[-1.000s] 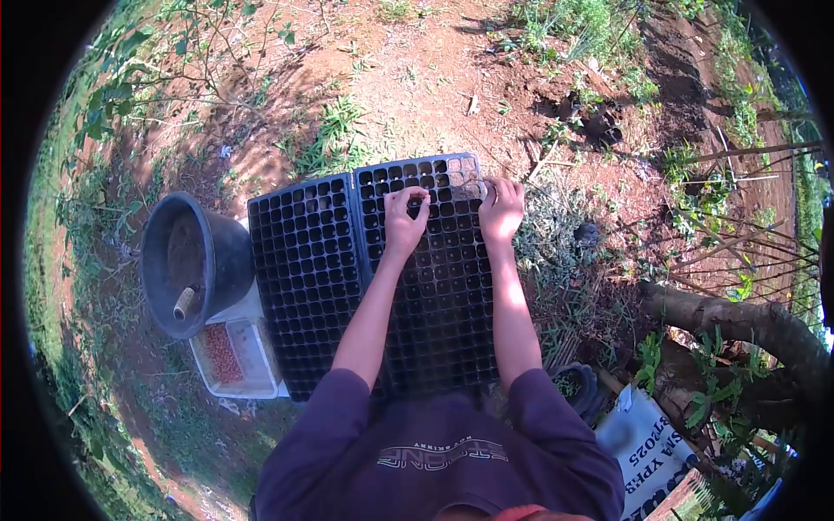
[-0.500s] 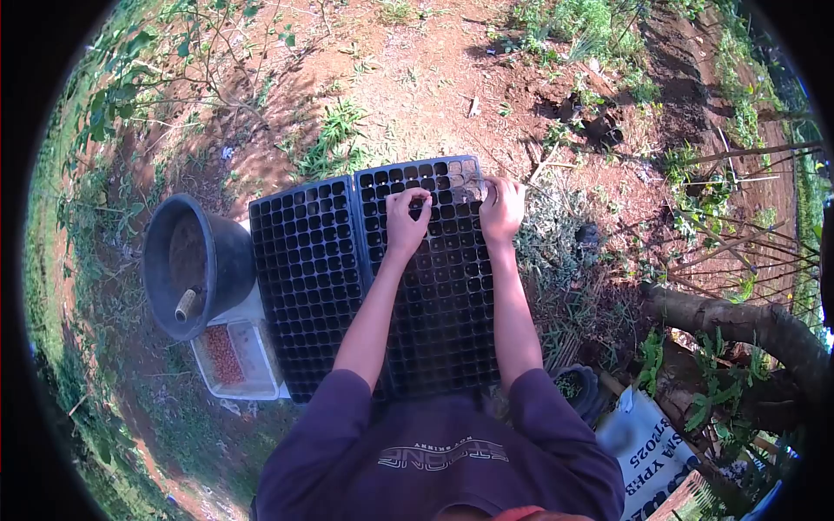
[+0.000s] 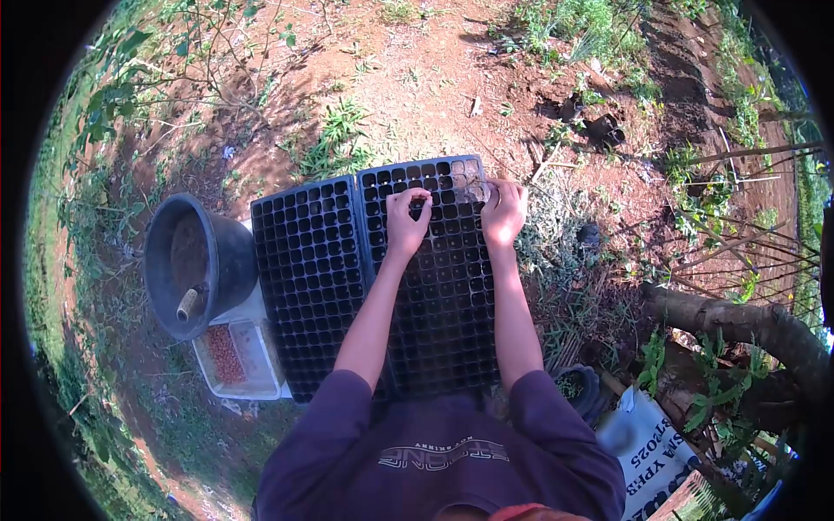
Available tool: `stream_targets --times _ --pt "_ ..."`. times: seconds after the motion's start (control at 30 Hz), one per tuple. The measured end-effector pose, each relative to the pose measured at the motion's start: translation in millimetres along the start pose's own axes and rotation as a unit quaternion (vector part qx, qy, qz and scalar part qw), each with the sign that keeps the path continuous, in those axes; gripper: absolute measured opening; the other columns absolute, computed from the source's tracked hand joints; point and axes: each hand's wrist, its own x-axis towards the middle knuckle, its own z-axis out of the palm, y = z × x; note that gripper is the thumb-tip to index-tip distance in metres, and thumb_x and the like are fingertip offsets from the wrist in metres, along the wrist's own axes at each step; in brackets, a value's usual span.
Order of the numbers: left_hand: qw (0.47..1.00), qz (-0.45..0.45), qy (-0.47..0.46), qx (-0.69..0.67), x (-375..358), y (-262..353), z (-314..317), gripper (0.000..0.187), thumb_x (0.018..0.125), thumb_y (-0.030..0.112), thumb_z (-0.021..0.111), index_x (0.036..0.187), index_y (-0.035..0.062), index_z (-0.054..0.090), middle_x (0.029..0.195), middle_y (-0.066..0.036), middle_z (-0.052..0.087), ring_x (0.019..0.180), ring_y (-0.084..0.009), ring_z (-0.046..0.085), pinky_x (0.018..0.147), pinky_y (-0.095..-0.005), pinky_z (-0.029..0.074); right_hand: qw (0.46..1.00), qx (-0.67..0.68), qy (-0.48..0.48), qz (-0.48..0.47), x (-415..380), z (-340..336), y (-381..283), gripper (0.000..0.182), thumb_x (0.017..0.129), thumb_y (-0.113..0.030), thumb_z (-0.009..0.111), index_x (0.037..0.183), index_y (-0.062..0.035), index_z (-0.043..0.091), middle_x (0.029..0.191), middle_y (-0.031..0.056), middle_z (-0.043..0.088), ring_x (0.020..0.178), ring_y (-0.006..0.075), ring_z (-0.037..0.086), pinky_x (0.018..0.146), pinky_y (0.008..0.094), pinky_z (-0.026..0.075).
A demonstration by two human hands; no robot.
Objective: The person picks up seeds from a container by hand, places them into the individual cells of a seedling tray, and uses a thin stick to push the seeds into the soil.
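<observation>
Tray (image 3: 445, 280) at centre of frame, under both hands. Left hand (image 3: 407, 227) curled, thumb and forefinger nearly meeting; contents unclear. Right hand (image 3: 504, 217) half-closed at upper-right rim; grip unclear. Risk: uneven rim pressure could shift tray, making left fingers miss cell.

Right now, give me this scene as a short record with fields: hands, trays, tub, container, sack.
Left hand: thumb and forefinger curled together above the right tray; any held item unclear
Right hand: at that tray's outer edge, near its far corner
Left tray: black, many-celled, beside the right one
Tub: dark, left of the trays, light handle inside
Container: white, holding reddish grains, nearer than the tub
Sack: white, printed, lower right
</observation>
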Motion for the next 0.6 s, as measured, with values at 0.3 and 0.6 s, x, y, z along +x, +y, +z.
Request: stream_targets --times 0.3,0.6 --pt "0.999 0.034 0.0 0.004 4.5 -9.3 5.1 0.016 0.09 0.016 0.075 0.104 0.0131 0.07 0.099 0.001 0.067 0.1 -0.019 0.056 0.08 -0.0331 0.047 1.0 -0.002 -0.023 0.005 -3.2 -2.3 0.7 0.015 0.089 -0.004 0.064 0.099 -0.0111 0.072 0.097 0.0043 0.072 0.097 0.0303 0.061 0.086 0.0411 0.051" --pt "0.995 0.092 -0.026 0.022 25.9 -4.3 28.8 0.017 0.089 0.015 0.076 0.105 0.0132 0.07 0.104 0.002 0.069 0.1 -0.0197 0.055 0.084 -0.0325 0.047 1.0 -0.001 0.0 -0.004 -5.7 -18.9 -3.6 0.018 0.087 0.001 0.066 0.102 -0.0079 0.071 0.102 0.0065 0.073 0.096 0.0305 0.062 0.085 0.0403 0.051"
